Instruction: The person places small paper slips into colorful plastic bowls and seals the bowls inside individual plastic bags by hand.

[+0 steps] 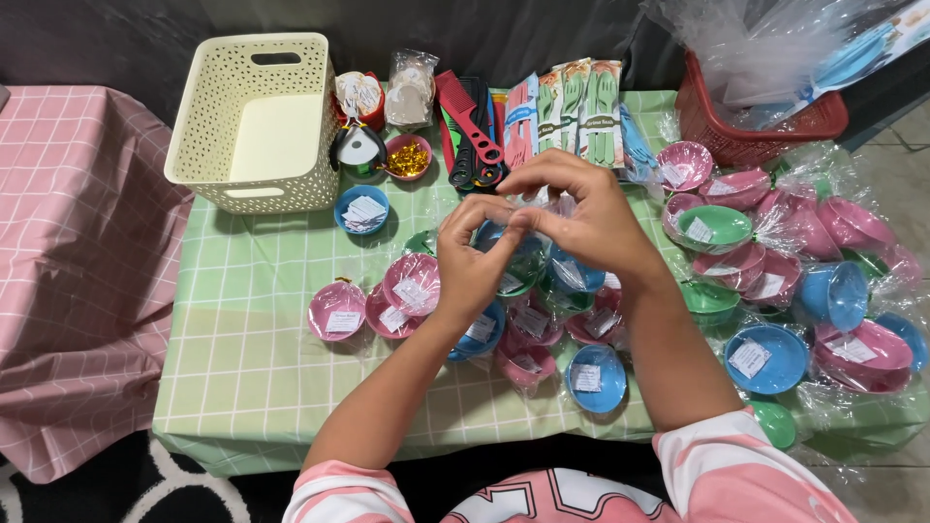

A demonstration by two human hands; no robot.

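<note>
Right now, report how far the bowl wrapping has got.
Done: many wrapped bowls with labels crowd the green table. In hand: the left hand and right hand pinch clear wrap together over a blue bowl. Left: I cannot tell; the cream basket looks empty.

Both hands [528, 228] together, fingertips pinched

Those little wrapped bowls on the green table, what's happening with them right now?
A person seated at the green checked table has both hands together over the pile of plastic-wrapped pink, blue and green bowls. The left hand and right hand pinch the clear wrap of one blue bowl. A cream basket stands empty at the back left.
</note>
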